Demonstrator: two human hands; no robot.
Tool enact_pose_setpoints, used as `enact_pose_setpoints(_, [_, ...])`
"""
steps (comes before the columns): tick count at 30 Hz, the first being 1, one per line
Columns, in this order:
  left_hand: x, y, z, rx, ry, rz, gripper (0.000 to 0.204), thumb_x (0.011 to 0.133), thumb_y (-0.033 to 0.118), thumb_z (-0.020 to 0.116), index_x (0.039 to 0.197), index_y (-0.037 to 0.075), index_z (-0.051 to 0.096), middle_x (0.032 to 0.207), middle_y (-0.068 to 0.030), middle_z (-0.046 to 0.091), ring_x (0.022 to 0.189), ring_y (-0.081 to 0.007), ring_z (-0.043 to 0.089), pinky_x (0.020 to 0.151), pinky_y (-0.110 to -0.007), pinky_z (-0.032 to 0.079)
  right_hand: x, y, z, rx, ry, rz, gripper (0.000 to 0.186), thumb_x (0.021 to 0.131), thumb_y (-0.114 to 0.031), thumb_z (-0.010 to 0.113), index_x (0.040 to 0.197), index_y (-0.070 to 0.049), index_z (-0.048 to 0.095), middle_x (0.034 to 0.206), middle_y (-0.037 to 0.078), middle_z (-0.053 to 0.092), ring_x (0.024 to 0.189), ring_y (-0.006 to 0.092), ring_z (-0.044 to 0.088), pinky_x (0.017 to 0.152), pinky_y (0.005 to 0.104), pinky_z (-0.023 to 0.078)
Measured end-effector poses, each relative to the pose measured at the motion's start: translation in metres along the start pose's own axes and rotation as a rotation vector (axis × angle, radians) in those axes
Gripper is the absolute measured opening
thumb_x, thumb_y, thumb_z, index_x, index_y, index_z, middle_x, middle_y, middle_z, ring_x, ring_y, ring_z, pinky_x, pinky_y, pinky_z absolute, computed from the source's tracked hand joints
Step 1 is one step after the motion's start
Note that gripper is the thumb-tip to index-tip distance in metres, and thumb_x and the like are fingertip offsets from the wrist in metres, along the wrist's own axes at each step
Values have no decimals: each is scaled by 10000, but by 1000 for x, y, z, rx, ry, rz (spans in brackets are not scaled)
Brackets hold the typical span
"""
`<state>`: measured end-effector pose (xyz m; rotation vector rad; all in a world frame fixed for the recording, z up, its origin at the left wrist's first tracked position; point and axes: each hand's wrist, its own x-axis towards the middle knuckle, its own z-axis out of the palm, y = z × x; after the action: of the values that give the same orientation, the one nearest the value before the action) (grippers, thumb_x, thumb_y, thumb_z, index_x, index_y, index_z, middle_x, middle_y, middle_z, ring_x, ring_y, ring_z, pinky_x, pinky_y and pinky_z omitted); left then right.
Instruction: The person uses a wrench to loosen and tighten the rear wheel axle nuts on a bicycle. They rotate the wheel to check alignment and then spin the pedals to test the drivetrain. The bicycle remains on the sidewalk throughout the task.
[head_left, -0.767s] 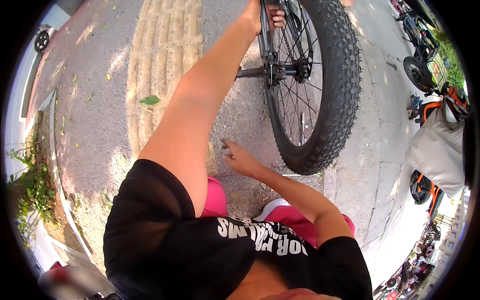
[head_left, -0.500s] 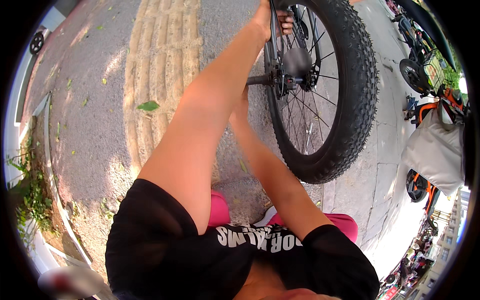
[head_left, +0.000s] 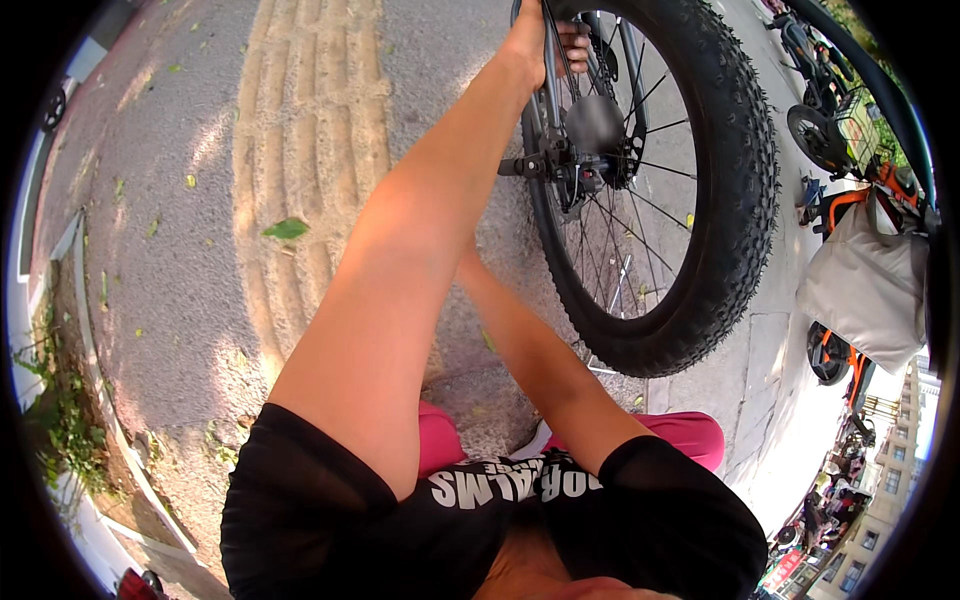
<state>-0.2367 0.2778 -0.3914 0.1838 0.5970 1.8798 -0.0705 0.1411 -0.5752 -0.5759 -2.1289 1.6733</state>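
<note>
Near the top edge my left hand is wrapped round a grey tube of the bicycle frame, beside a fat, knobby black tyre. The spoked wheel's hub area has dark fittings, partly under a blurred patch. My right hand is mostly behind my left forearm, left of the wheel and below the hub; its fingers are hidden. Thin silver metal items show on the pavement through and under the wheel.
Orange-framed bikes and a grey cloth cover stand at the right. Textured yellow paving runs along my left, with plants and a white edging beyond. My pink-clad legs are below.
My right hand has moved forward from beside the tyre's lower part to behind my left forearm. The wheel and left hand have shifted slightly rightward in view, the tyre also lower.
</note>
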Motion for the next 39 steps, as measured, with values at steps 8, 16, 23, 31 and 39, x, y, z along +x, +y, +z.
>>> enact_pose_setpoints(8, [12,-10,2,-17,-48,22,932,699,865,215,968,3,447,691,-70,419,570,-204,379,540,-354,358,-74,-49,-85,-393,11,230,299,884,-274,565,901,17,499,721,204,556,634,348,563,564,428,420])
enact_pose_setpoints(16, [11,-5,-3,3,-45,14,1009,708,859,190,1122,-30,428,694,-68,401,585,-196,356,551,-343,345,-102,-42,-106,699,-190,658,298,924,-338,527,920,-46,470,688,2,464,526,66,405,454,224,333])
enact_pose_setpoints(23, [5,-1,-1,-9,-35,11,1040,665,889,217,1092,-33,438,666,-64,396,556,-181,332,526,-323,317,-107,-38,-96,201,-70,482,304,934,-344,503,874,-55,433,663,14,461,462,69,385,395,242,314])
enact_pose_setpoints(31, [1,-1,2,21,-57,7,1100,641,903,222,1164,-47,405,672,-62,397,555,-182,326,522,-315,307,-107,-23,-97,161,-44,448,334,957,-362,440,838,-51,436,577,8,437,413,65,387,353,247,297])
enact_pose_setpoints(39, [3,-2,1,18,-62,12,1161,638,906,212,1279,-55,326,668,-55,379,555,-179,303,533,-319,301,-106,-66,-105,280,-142,558,250,952,-269,466,963,-20,493,705,16,495,517,79,451,435,244,374])
